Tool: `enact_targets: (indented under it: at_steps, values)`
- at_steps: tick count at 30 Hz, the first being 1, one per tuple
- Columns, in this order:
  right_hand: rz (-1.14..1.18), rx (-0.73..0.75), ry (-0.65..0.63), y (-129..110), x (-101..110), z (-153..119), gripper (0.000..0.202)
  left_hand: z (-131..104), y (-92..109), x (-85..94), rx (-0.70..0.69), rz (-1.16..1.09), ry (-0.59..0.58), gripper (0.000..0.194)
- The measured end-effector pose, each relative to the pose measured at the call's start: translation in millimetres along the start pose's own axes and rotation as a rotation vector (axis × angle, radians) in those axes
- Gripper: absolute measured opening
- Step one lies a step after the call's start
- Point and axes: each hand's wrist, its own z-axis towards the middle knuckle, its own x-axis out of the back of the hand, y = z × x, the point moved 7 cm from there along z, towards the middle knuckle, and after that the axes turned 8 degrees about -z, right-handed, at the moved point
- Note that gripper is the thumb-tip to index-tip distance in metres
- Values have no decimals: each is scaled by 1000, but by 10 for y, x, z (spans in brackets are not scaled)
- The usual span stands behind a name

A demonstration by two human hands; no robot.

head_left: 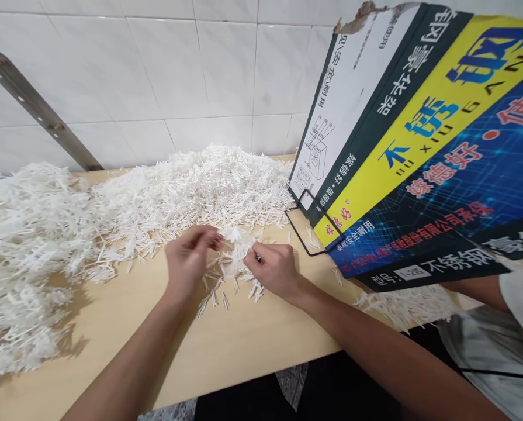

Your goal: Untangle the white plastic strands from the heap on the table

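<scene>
My right hand [273, 268] is closed, its thumb and fingers pinching a tangled clump of thin white plastic pieces [235, 248]. Just left of that clump is my left hand [191, 252], fingers curled and pressed together, its tips slightly blurred. Whatever it pinches, if anything, is too small to make out. Loose white sticks [215, 295] lie scattered on the wooden table [165, 356] under and in front of both hands. Behind them, a long heap of similar white pieces [208, 181] runs along the wall.
A large pile of white branching pieces [20, 263] covers the table's left side. On the right stands a printed cardboard box [419, 158], with a black wire frame [307, 234] at its lower corner. Another person's arm [475, 290] shows beyond it. A metal bracket [42, 111] leans against white tiles.
</scene>
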Motion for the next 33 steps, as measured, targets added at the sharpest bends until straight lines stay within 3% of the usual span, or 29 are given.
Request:
enact_targets:
  at_steps: [3, 4, 6, 10, 13, 17, 21, 25, 28, 31, 33]
  values:
    - [39, -22, 24, 10, 30, 2, 38, 202, 80, 583, -204, -81, 446, 10]
    - [51, -28, 26, 13, 30, 7, 38, 239, 91, 660, -224, -67, 482, 12]
    - [60, -28, 20, 14, 16, 21, 38, 252, 116, 587, -212, 2, 390, 15]
    - [30, -82, -2, 59, -25, 36, 38, -42, 193, -197, -208, 209, -168, 19]
    - [7, -89, -30, 61, -52, 26, 36, -262, 176, -558, -174, 276, -369, 26]
    - [-38, -60, -69, 27, -86, 12, 34, -274, 122, -570, -151, 252, -407, 43]
    - [-34, -86, -58, 51, -77, 27, 36, -228, 154, -480, -240, 309, -386, 15]
    - [-7, -182, -57, 143, -75, 43, 38, -155, 74, -349, -150, 376, -309, 20]
    - [4, -181, -35, 140, -63, 38, 37, -123, 93, -306, -194, 451, -310, 22]
    - [9, -99, -22, 58, -52, 27, 37, -116, 172, -244, -271, 452, -193, 22]
    - [17, -77, -15, 22, -41, 20, 38, -129, 167, -218, -253, 407, -108, 21]
